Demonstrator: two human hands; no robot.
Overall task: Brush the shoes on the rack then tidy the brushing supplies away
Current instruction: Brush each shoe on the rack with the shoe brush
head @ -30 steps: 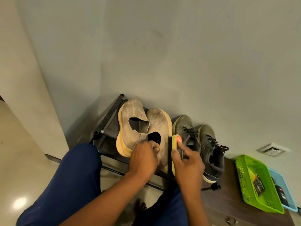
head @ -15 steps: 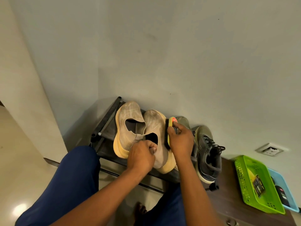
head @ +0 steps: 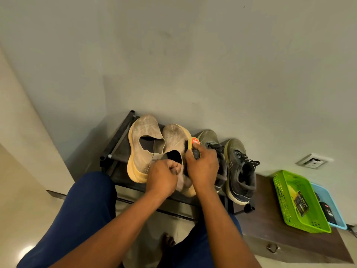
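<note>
Since half a second before, the right hand had drawn the yellow brush back along the beige shoe on the rack, fingers wrapped around it; the left hand gripped the shoe's heel.

The right hand covers most of the yellow-backed shoe brush, and the red label on its tip is too small to read. The left hand hides the heel of the beige slip-on shoe. The light blue plastic basket sits mostly behind the green plastic basket; their dark contents are unclear.
</note>
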